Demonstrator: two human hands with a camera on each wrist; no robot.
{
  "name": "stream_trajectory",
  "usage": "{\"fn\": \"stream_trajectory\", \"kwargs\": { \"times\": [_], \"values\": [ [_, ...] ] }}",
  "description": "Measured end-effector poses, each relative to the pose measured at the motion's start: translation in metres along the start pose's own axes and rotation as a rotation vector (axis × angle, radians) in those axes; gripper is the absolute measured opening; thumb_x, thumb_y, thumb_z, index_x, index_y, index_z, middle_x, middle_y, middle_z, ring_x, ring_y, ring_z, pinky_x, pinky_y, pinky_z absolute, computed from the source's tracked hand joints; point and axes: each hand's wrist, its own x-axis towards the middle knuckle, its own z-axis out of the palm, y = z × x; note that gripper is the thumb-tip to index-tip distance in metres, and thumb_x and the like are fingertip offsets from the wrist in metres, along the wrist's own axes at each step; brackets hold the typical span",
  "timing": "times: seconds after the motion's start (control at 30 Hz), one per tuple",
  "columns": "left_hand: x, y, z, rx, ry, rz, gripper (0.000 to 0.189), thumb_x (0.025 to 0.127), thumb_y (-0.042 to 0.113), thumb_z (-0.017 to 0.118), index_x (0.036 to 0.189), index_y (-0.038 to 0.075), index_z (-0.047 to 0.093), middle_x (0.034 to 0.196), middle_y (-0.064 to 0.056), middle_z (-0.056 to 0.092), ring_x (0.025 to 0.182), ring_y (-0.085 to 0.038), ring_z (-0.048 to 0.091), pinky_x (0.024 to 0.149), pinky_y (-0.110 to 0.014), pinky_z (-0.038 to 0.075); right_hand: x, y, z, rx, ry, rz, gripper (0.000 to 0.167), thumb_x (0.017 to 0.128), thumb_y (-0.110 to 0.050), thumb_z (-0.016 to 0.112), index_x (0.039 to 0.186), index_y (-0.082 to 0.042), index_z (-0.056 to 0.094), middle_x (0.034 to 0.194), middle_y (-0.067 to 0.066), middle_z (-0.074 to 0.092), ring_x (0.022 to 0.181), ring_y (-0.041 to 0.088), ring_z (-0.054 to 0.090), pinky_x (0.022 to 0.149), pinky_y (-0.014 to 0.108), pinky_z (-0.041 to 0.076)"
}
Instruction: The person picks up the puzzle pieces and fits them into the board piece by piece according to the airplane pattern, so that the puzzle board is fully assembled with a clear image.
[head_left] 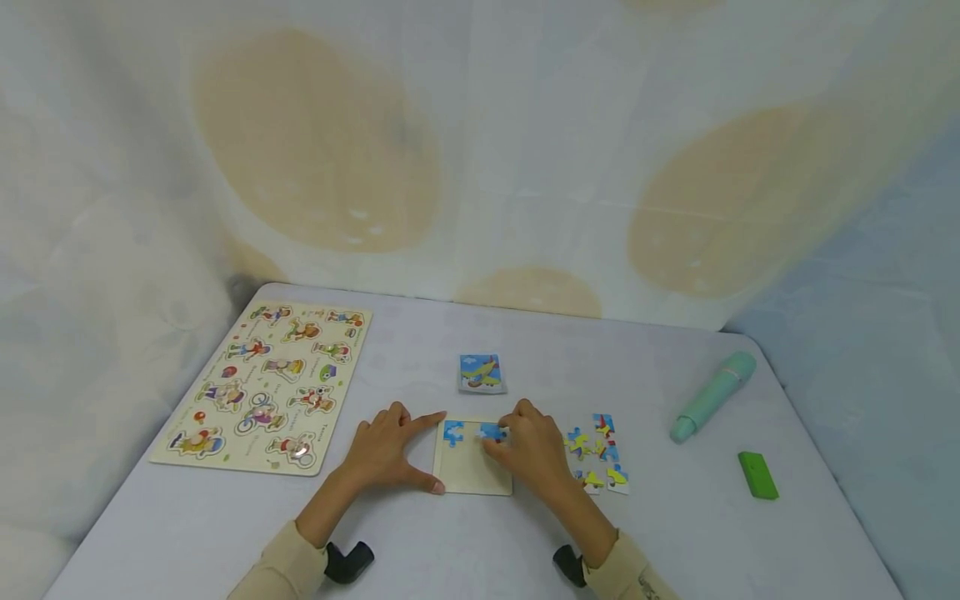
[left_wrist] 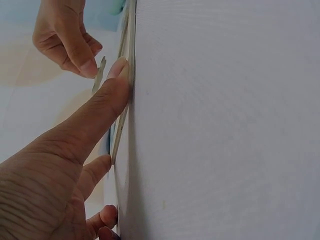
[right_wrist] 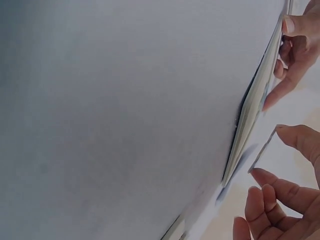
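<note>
A square wooden puzzle board (head_left: 471, 471) lies at the middle front of the table, with a blue jigsaw piece (head_left: 453, 432) in its far left corner. My left hand (head_left: 386, 446) rests at the board's left side, index finger and thumb spread straight to its two left corners. Over the far right part of the board, my right hand (head_left: 534, 446) pinches another blue jigsaw piece (head_left: 492, 432) between thumb and index finger. In the right wrist view this thin piece (right_wrist: 262, 151) is tilted and held off the board.
Several loose jigsaw pieces (head_left: 592, 480) lie right of the board. Behind it is a small airplane picture (head_left: 482, 373). A large figure puzzle board (head_left: 258, 392) lies at left; a mint-green cylinder (head_left: 712, 396) and a green block (head_left: 758, 476) are at right.
</note>
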Motion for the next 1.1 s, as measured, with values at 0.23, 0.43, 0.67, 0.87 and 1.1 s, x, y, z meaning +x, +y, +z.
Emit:
{"fn": "stream_trajectory", "kwargs": {
  "times": [0.23, 0.43, 0.67, 0.87, 1.1],
  "values": [
    [0.0, -0.001, 0.001, 0.0, 0.006, 0.009, 0.104, 0.051, 0.075, 0.082, 0.143, 0.038, 0.052, 0.094, 0.0, 0.039, 0.081, -0.016, 0.037, 0.066, -0.035, 0.026, 0.004, -0.007, 0.003, 0.003, -0.026, -0.013, 0.041, 0.077, -0.04, 0.084, 0.095, -0.004, 0.079, 0.083, 0.0, 0.056, 0.068, 0.01, 0.047, 0.066, 0.027, 0.043],
    [0.0, -0.002, 0.001, 0.001, 0.012, 0.015, 0.104, 0.051, 0.076, 0.082, 0.143, 0.038, 0.052, 0.093, 0.0, 0.039, 0.08, -0.016, 0.037, 0.066, -0.034, 0.026, 0.009, -0.014, 0.006, -0.021, -0.068, -0.012, 0.041, 0.078, -0.04, 0.082, 0.096, -0.003, 0.079, 0.081, 0.0, 0.055, 0.068, 0.009, 0.046, 0.067, 0.027, 0.042],
    [-0.002, 0.0, 0.0, 0.001, 0.016, 0.024, 0.104, 0.051, 0.076, 0.081, 0.143, 0.037, 0.052, 0.093, 0.0, 0.038, 0.079, -0.016, 0.037, 0.065, -0.034, 0.025, 0.015, -0.018, 0.012, -0.079, -0.093, -0.031, 0.039, 0.08, -0.04, 0.081, 0.092, -0.002, 0.079, 0.079, 0.0, 0.054, 0.068, 0.01, 0.044, 0.067, 0.03, 0.042],
    [-0.002, 0.001, 0.0, -0.002, 0.019, 0.019, 0.104, 0.051, 0.077, 0.081, 0.142, 0.037, 0.053, 0.092, 0.0, 0.038, 0.079, -0.016, 0.036, 0.065, -0.034, 0.025, 0.013, -0.018, 0.015, -0.129, -0.082, -0.055, 0.043, 0.079, -0.043, 0.081, 0.092, -0.002, 0.079, 0.081, 0.002, 0.056, 0.069, 0.012, 0.046, 0.067, 0.032, 0.045],
    [-0.002, -0.001, 0.0, 0.002, 0.018, 0.016, 0.104, 0.051, 0.077, 0.081, 0.143, 0.038, 0.053, 0.093, 0.0, 0.039, 0.079, -0.016, 0.037, 0.066, -0.034, 0.026, 0.001, -0.016, 0.006, -0.218, -0.073, -0.161, 0.05, 0.081, -0.047, 0.078, 0.113, -0.009, 0.076, 0.087, 0.003, 0.052, 0.076, 0.014, 0.047, 0.075, 0.035, 0.048]
  ]
}}
